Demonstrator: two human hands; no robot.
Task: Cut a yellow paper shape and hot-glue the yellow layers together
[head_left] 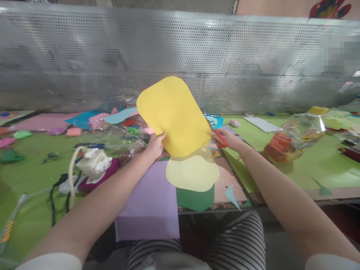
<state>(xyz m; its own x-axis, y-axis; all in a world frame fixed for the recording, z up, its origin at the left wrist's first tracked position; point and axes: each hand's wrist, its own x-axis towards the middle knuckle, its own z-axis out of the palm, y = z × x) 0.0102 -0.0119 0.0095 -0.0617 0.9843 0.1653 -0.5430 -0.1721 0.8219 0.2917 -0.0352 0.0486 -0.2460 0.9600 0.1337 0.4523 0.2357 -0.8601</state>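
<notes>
A yellow sheet (174,116) with rounded corners is held up above the table, gripped at its lower left edge by my left hand (156,146). My right hand (225,139) is closed round the red handles of a pair of scissors (220,139), beside the sheet's right edge. How far the blades are apart I cannot tell. Beneath the yellow sheet lie a pale yellow rounded piece (192,174), a dark green piece (197,197) and a purple sheet (149,210) that hangs over the table's front edge.
A pointed light blue scrap (232,197) lies near the front edge. On the right a bottle with a yellow cap (295,135) leans over. Left are a plug adapter with a cable (94,163) and several coloured lumps. A perforated metal screen (180,48) stands behind.
</notes>
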